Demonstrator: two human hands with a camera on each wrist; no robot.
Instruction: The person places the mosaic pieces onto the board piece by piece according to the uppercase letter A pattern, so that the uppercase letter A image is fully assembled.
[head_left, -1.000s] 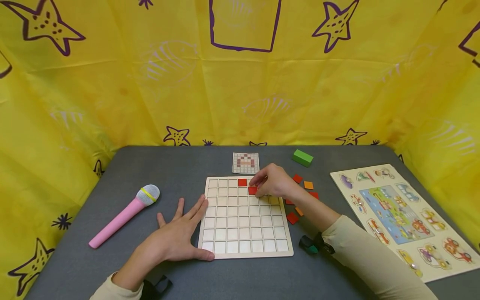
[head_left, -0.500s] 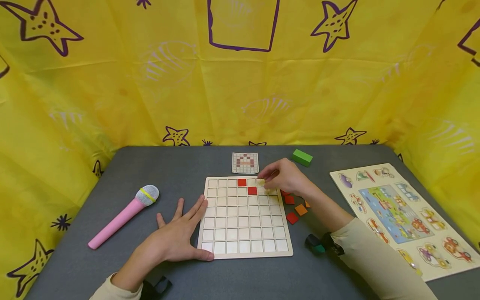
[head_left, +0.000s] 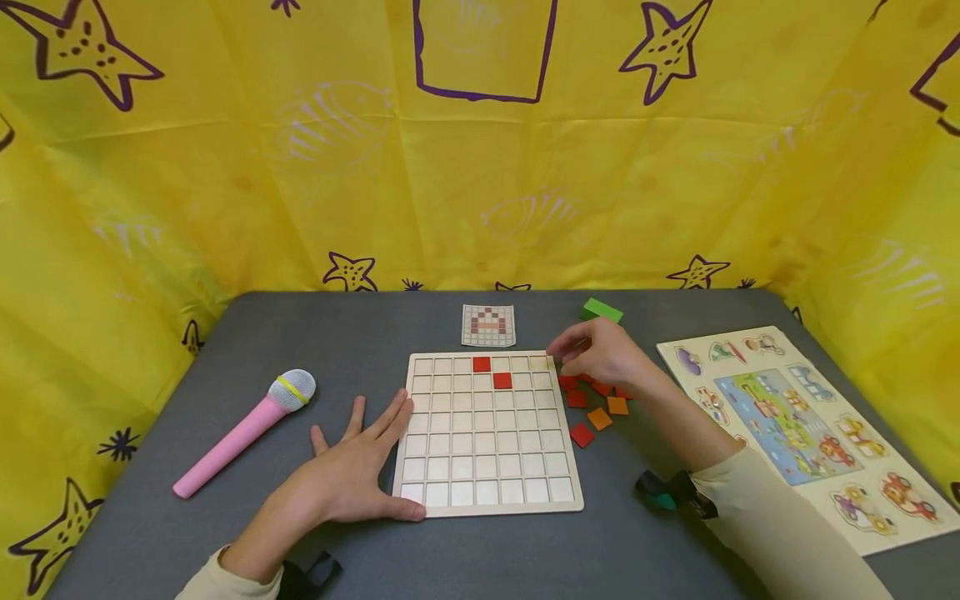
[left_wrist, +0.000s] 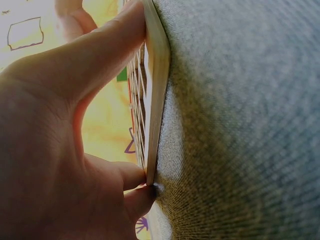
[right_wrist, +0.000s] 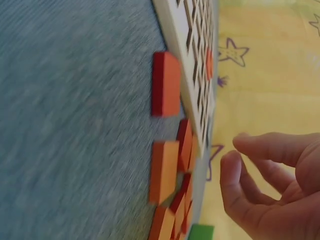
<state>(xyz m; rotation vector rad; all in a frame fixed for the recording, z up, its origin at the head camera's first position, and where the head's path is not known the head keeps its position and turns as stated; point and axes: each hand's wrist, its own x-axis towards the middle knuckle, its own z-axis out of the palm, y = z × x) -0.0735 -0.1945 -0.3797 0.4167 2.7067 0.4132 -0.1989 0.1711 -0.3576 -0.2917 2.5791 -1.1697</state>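
Note:
A wooden grid board [head_left: 487, 446] lies on the table, with one red tile [head_left: 482, 364] in its far row and another red tile [head_left: 502, 381] in the second row. My left hand [head_left: 356, 475] is spread along the board's left side, thumb at the near corner and fingertips at the edge. Over the board's far right corner hovers my right hand [head_left: 603, 354], its fingers loosely bent. In the right wrist view a gap shows between thumb and forefinger, with nothing held. Beneath and beside that hand lie several loose red and orange tiles [head_left: 600, 418], partly hidden by it.
A small pattern card [head_left: 488, 326] lies behind the board, and a green block [head_left: 602, 311] is behind my right hand. At the left is a pink toy microphone [head_left: 232, 446]. A picture puzzle board [head_left: 795, 425] lies under my right forearm. Yellow cloth [head_left: 480, 167] surrounds the table.
My right hand has moved right, from near the two red tiles in the grid to the board's far right corner. Both tiles stay in their cells. The left hand keeps its place.

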